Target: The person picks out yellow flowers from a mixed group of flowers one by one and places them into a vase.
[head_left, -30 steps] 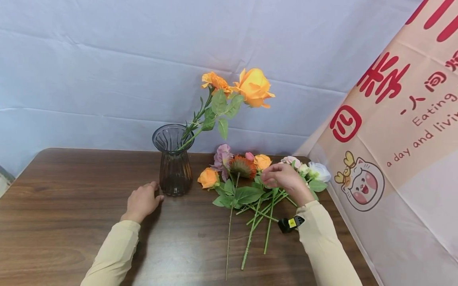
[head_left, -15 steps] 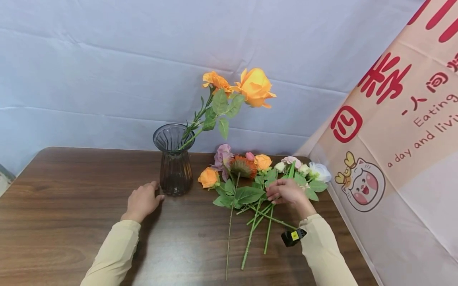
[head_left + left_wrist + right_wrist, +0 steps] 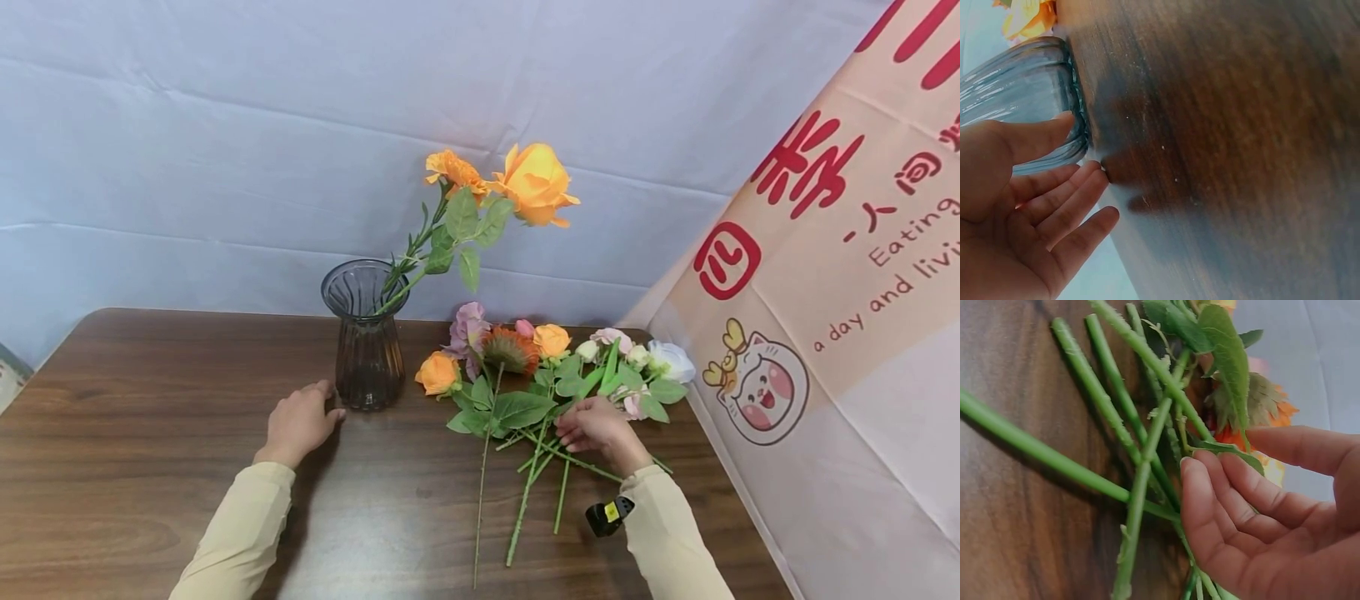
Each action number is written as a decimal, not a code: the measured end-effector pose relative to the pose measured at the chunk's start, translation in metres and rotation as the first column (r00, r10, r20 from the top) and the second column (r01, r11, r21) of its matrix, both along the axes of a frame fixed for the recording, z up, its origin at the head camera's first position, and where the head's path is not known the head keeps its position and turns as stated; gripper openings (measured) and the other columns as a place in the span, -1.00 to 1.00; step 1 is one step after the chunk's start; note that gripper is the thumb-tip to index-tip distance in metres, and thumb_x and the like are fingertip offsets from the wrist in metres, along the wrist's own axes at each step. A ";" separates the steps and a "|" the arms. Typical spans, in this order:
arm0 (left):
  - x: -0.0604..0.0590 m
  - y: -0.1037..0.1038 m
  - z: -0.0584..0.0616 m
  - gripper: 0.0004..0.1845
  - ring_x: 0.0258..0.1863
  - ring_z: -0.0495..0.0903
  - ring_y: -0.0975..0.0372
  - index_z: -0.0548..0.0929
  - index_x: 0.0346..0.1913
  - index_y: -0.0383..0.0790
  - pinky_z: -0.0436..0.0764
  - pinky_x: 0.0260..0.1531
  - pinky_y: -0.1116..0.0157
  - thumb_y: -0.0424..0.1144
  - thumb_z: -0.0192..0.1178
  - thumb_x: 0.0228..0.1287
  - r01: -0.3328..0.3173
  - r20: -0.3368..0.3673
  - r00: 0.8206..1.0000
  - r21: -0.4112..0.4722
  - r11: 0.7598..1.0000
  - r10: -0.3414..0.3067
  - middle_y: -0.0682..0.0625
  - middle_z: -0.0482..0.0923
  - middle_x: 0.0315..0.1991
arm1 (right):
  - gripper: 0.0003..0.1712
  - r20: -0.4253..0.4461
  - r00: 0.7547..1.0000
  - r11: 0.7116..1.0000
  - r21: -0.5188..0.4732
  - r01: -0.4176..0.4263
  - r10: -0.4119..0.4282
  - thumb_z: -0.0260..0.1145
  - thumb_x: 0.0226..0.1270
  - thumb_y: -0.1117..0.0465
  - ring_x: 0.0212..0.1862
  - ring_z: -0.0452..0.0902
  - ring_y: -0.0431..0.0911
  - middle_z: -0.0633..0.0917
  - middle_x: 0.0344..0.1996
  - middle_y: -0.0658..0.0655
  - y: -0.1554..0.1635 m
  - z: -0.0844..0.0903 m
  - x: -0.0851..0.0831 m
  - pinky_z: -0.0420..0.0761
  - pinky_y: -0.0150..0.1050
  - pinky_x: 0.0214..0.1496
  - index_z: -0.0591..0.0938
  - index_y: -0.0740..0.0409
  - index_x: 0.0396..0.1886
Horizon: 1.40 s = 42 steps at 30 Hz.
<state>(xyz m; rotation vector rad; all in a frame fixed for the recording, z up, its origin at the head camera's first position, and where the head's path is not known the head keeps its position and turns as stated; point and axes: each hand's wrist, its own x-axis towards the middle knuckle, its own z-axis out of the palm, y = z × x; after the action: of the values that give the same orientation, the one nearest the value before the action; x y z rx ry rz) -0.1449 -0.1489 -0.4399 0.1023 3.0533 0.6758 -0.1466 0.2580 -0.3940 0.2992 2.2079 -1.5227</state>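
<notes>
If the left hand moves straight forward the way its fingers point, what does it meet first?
Most likely the glass vase: the left hand rests on the table with its fingertips at the vase's base, thumb seemingly touching it.

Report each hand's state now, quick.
Left hand: open, fingers relaxed, thumb against the glass vase.
Right hand: open, holding nothing, fingertips touching the green stems on the table.
</notes>
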 end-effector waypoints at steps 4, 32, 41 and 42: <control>0.000 0.000 0.000 -0.54 -0.29 0.54 -0.20 0.49 -0.01 -0.48 0.50 -0.34 -0.09 -0.20 0.26 0.13 -0.002 0.003 1.000 0.001 1.000 0.002 -0.35 0.54 -0.14 | -0.74 0.002 1.000 1.000 0.000 -0.013 0.013 0.16 0.20 0.43 -0.60 0.55 -0.13 0.62 -0.59 0.20 -0.002 -0.004 0.001 0.60 -0.26 -0.48 0.51 0.65 -0.23; 0.003 0.000 0.002 -0.55 -0.24 0.53 -0.19 0.49 0.00 -0.47 0.49 -0.29 -0.08 -0.19 0.24 0.15 -0.010 0.021 1.000 -0.002 1.000 0.010 -0.33 0.53 -0.11 | -0.84 0.066 0.993 0.995 -0.012 0.103 -0.102 0.21 0.15 0.42 -0.81 0.44 -0.23 0.52 -0.82 0.09 -0.022 -0.022 -0.001 0.52 -0.36 -0.69 0.57 0.49 -0.55; 0.002 0.001 0.002 -0.54 -0.23 0.53 -0.20 0.48 0.01 -0.47 0.49 -0.27 -0.09 -0.19 0.24 0.16 -0.009 0.016 1.000 0.002 1.000 0.009 -0.34 0.53 -0.10 | -0.85 0.067 0.991 0.993 -0.027 0.115 -0.113 0.24 0.10 0.46 -0.82 0.41 -0.24 0.49 -0.85 0.07 -0.025 -0.023 -0.001 0.50 -0.38 -0.71 0.57 0.45 -0.62; 0.002 0.001 0.002 -0.54 -0.23 0.53 -0.20 0.48 0.01 -0.47 0.49 -0.27 -0.09 -0.19 0.24 0.16 -0.007 0.015 1.000 0.002 1.000 0.007 -0.34 0.53 -0.10 | -0.84 0.064 0.992 0.993 -0.028 0.113 -0.111 0.24 0.09 0.46 -0.82 0.41 -0.24 0.49 -0.85 0.07 -0.025 -0.023 -0.001 0.50 -0.38 -0.71 0.57 0.45 -0.63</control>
<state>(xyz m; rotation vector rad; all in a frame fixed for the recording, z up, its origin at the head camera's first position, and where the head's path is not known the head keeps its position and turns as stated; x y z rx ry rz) -0.1431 -0.1482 -0.4382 0.0856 3.0401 0.6762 -0.1479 0.2327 -0.4170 0.4613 2.1488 -1.5823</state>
